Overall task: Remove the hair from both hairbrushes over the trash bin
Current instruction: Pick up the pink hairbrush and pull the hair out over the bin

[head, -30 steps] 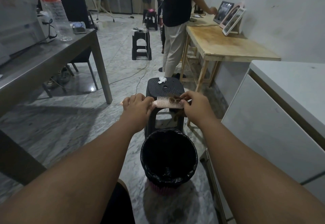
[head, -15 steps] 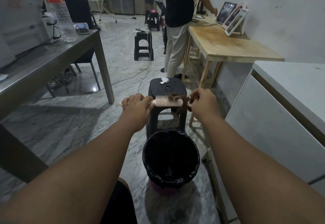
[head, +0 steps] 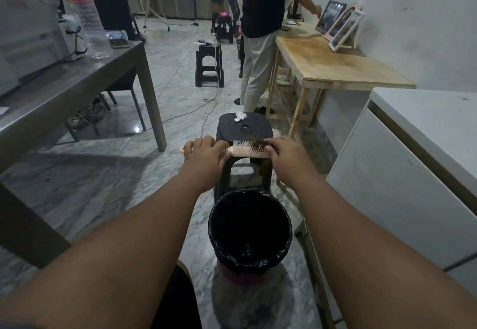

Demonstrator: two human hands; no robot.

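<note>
My left hand (head: 204, 155) grips the handle of a pink hairbrush (head: 245, 151), held level with its bristles up, beyond the trash bin. A clump of brown hair (head: 258, 143) sits in the bristles at the brush's right end. My right hand (head: 286, 155) pinches that hair with its fingertips. The trash bin (head: 249, 233), lined with a black bag, stands on the floor below and nearer to me than the brush. No second hairbrush is in view.
A black plastic stool (head: 244, 128) with a crumpled white tissue (head: 240, 116) stands just behind the brush. A grey table (head: 64, 91) is at left, a white cabinet (head: 413, 174) at right, a wooden table (head: 335, 65) beyond. A person (head: 260, 32) stands by it.
My right hand drew away to the right of the brush half a second ago and is now back on the hair at its right end. The left hand and brush stayed put.
</note>
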